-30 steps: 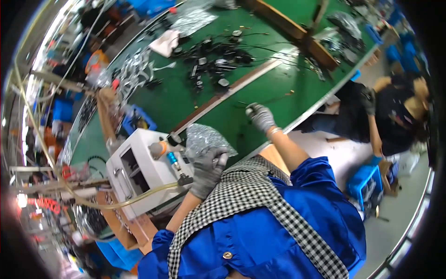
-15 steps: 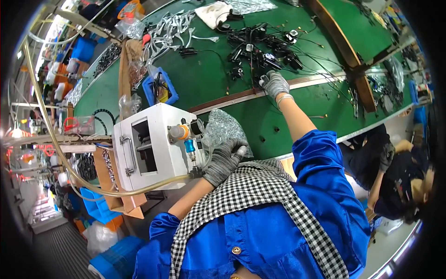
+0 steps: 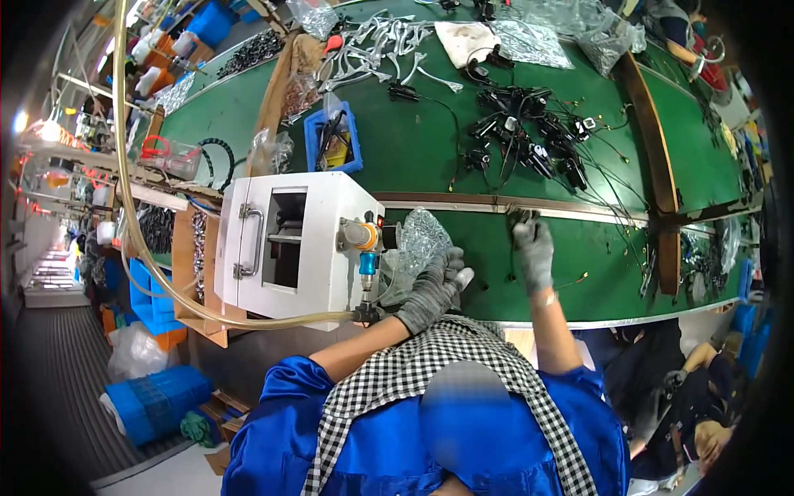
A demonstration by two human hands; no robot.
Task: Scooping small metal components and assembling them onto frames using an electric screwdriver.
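My right hand [image 3: 535, 252], in a grey glove, is over the near strip of the green bench. Its fingers are closed on a small black part [image 3: 521, 217] with a thin dark cable hanging from it; the part is mostly hidden. Beside the clear plastic bag [image 3: 423, 236], my gloved left hand [image 3: 432, 289] has its fingers stretched out and the thumb apart, with nothing visible in it. That bag leans against a white box-shaped machine [image 3: 322, 219] with an orange-and-blue air regulator [image 3: 362, 240]. Beyond the ledge lies a pile of black cabled parts [image 3: 529, 132].
Silver lever-like pieces [image 3: 389, 45] and a white cloth [image 3: 466, 43] lie at the back. A blue bin [image 3: 357, 136] stands behind the machine. A wooden ledge [image 3: 463, 201] crosses the bench. An air hose [image 3: 157, 277] loops on the left. Another person [image 3: 695, 413] sits at right.
My right hand has drawn back from the black pile to the near side of the ledge, now with a black part. My left hand stays by the plastic bag. The view has shifted.
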